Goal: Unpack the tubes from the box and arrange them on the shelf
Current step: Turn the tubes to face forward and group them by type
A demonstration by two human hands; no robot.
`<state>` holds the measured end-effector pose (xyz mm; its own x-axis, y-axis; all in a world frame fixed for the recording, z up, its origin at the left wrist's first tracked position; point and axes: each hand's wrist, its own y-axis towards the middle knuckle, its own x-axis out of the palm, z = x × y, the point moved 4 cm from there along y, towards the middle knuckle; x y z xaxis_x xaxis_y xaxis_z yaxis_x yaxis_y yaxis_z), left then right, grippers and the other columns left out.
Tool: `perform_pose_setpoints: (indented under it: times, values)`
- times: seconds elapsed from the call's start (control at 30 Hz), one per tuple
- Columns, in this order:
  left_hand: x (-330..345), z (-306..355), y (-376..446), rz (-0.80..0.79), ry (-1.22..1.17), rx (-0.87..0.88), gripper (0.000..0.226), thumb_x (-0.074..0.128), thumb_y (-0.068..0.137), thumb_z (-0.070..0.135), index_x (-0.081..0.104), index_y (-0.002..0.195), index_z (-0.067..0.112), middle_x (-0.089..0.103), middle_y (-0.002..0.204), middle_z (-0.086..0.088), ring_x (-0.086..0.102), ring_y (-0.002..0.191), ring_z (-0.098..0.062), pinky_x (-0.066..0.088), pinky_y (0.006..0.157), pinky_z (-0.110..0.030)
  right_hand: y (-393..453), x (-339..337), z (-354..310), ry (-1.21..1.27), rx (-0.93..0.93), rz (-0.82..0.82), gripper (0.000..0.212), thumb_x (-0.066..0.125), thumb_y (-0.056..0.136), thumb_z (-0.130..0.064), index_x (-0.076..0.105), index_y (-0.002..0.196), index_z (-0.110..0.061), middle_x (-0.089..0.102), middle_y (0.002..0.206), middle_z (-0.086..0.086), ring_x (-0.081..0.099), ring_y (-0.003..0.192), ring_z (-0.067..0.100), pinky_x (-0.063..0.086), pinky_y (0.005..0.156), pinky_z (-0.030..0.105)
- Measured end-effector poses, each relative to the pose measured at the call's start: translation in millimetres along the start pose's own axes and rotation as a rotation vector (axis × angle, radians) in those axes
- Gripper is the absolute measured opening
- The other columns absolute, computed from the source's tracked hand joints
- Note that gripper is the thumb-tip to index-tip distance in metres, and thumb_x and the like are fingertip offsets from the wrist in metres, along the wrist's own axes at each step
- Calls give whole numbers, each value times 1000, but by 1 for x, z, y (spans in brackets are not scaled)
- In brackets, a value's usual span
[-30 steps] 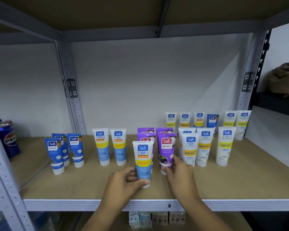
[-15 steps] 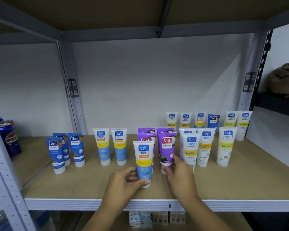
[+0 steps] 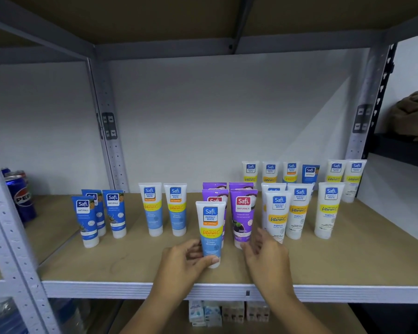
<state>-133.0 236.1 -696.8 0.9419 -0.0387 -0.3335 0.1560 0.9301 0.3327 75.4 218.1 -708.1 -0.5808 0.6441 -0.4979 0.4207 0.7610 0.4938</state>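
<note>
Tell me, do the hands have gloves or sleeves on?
No. The left hand and right hand are both bare, without gloves, rings or a watch. The forearms that show are bare too, with no sleeve in view.

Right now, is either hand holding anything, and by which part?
The left hand grips the light-blue tube near its cap end. The right hand holds nothing.

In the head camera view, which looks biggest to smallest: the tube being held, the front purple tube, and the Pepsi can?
1. Held tube, though it stands nearest the camera.
2. Front purple tube.
3. Pepsi can, partly hidden by the shelf post, so unsure.
</note>
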Motion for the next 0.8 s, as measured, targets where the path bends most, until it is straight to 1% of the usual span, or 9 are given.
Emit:
perform_pose_setpoints:
  times: [0.13,0.23,0.33,0.43,0.5,0.53,0.6,0.67,0.8]
  values:
    - [-6,2,-5,27,8,4,36,88,70,21,70,99,33,76,88,16,71,85,2,54,73,-11,-33,-10,-15,-101,-176,-1,26,68,86,-39,67,109,-26,73,95,-6,66,80,13,48,67,22]
    - [-15,-1,-9,32,-14,-20,36,87,71,16,71,102,25,77,89,14,72,85,1,54,74,-12,-51,1,-31,-150,-408,-153,30,63,84,-53,71,101,-30,73,98,-16,68,85,3,52,71,17]
    - [-31,-6,-12,45,-1,-45,36,86,72,12,71,103,22,77,89,13,72,85,1,54,73,-11,-60,19,-54,-220,-619,-291,38,59,82,-59,72,101,-29,73,100,-16,67,93,2,53,77,15]
    - [-51,-11,-11,58,66,-50,38,85,74,18,68,107,26,75,97,12,69,88,7,52,75,-8,-59,34,-71,-263,-725,-404,37,55,85,-58,68,102,-28,71,101,-14,67,94,5,56,71,19]
    - [-64,-16,-7,62,119,-55,41,84,75,23,65,111,29,73,99,15,67,92,9,51,77,-6,-54,41,-79,-290,-777,-469,40,52,87,-55,68,110,-25,70,111,-10,66,103,8,57,78,20]
    - [-70,-19,-4,65,139,-61,41,84,75,24,65,112,28,73,99,15,67,92,9,51,78,-6,-52,44,-81,-287,-787,-519,44,50,90,-54,65,120,-24,67,122,-8,62,114,9,54,89,21]
    - [-77,-25,3,72,154,-66,40,83,76,22,68,113,22,74,98,13,69,93,6,52,82,-10,-48,49,-82,-273,-809,-619,53,44,95,-53,52,139,-25,51,146,-7,44,136,8,31,110,17]
    - [-81,-29,11,68,172,-69,40,83,77,20,69,115,19,75,99,11,69,93,4,54,87,-14,-43,52,-82,-277,-830,-681,58,41,97,-53,39,149,-27,36,156,-10,29,144,4,13,112,10]
    - [-80,-31,24,41,189,-84,37,80,79,22,69,114,19,75,102,10,69,95,4,53,91,-19,-37,53,-86,-269,-848,-755,60,41,97,-54,36,150,-26,31,158,-10,25,145,4,14,113,11]
